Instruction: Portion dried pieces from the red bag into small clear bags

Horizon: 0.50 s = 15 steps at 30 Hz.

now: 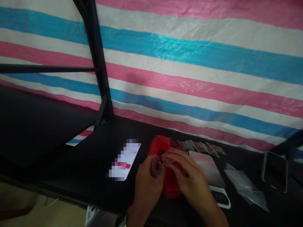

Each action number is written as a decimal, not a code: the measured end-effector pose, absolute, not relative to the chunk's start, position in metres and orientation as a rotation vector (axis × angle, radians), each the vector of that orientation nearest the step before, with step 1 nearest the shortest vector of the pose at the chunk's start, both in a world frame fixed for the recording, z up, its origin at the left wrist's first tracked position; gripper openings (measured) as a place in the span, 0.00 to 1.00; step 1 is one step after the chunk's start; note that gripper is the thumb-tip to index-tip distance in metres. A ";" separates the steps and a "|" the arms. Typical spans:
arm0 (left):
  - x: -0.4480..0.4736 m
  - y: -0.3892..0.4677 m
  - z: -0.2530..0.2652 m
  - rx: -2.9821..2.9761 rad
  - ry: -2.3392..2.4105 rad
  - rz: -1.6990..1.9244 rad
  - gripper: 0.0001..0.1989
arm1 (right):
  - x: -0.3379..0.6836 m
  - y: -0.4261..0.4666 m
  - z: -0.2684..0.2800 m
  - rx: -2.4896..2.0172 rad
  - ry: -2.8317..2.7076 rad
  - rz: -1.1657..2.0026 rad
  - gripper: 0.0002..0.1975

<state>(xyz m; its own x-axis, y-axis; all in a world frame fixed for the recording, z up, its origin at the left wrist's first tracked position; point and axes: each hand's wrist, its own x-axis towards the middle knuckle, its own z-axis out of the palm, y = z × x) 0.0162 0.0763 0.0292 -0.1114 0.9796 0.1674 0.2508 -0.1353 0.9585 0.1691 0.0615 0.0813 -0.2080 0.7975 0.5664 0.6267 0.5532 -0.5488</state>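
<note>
Over a red plastic bag [160, 143], my two hands are together at the front of the black shelf. My left hand [146, 183] is closed around a small clear plastic bag [156, 167] with something dark inside it. The fingers of my right hand [193, 179] pinch at the upper edge of that same small bag. Loose dark stuff seems to lie in the red bag, though my hands cover most of it. Just right of my right hand is a kitchen scale [208, 168] with a pale square plate and a dark display panel.
Several filled clear bags [201, 147] lie behind the scale. To its right are flat clear bags [246, 186] and a phone-like framed device [275, 171]. A lit, partly blurred white phone screen [125, 160] lies left. A black metal post [94, 56] rises before striped sheeting [189, 72].
</note>
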 end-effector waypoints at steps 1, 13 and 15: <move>0.015 0.077 0.030 1.408 1.380 1.310 0.09 | 0.171 0.067 0.079 -1.179 -1.894 0.278 0.18; 0.010 0.072 0.025 1.447 1.251 1.726 0.24 | 0.135 0.061 0.089 -1.188 -1.713 0.648 0.11; 0.013 0.067 0.025 1.618 1.192 1.711 0.26 | 0.133 0.056 0.095 -1.163 -1.584 0.658 0.07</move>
